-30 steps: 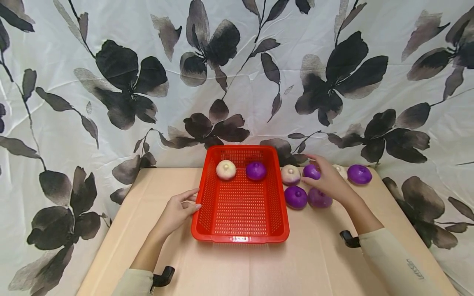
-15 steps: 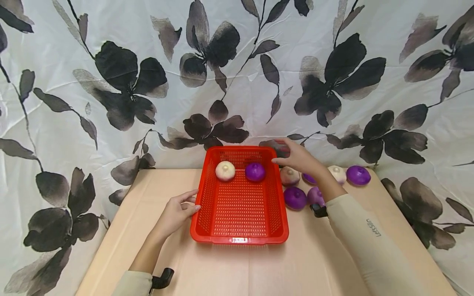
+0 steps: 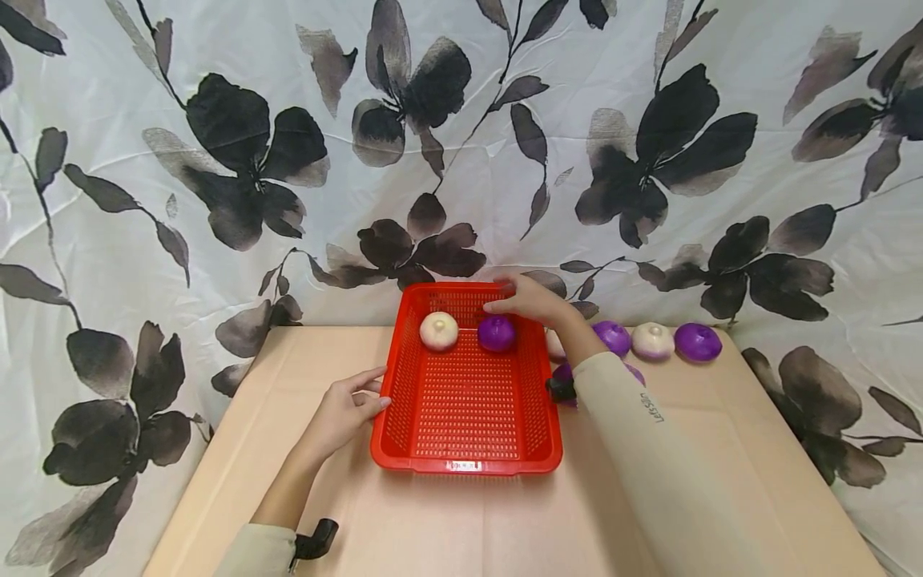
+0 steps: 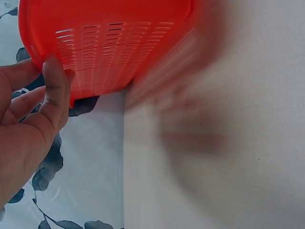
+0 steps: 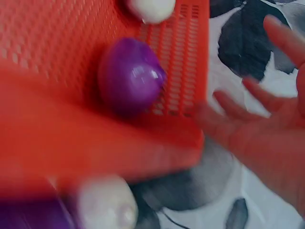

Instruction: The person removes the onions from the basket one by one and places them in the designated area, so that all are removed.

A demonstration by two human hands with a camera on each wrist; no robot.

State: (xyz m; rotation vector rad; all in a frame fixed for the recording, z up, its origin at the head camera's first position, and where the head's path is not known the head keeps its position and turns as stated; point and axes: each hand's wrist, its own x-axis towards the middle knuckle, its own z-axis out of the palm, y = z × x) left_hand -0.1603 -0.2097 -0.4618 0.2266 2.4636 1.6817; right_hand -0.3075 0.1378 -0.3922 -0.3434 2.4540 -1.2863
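The left hand point(image 3: 348, 413) holds the left rim of a red perforated plastic basket point(image 3: 467, 466); in the left wrist view its fingers point(image 4: 55, 90) are at the basket's rim and outer wall. Above the basket's far right corner is the right hand point(image 3: 532, 300), fingers spread and nothing in them, as the right wrist view shows. Inside the basket lie a white onion point(image 3: 439, 331) and a purple onion point(image 3: 496, 332), side by side toward the far end. The purple onion is just below the right fingertips in the head view.
Right of the basket, more onions stand on the table: a purple onion point(image 3: 611, 337), a white onion point(image 3: 652, 342) and another purple onion point(image 3: 698, 343) at the back. Others are partly hidden behind the right forearm. A floral cloth point(image 3: 461, 160) hangs behind the table point(image 3: 447, 529).
The right hand has moved left from the onions beside the basket to over the basket's far right corner. The left hand has stayed at the rim, and the two onions inside have not moved.
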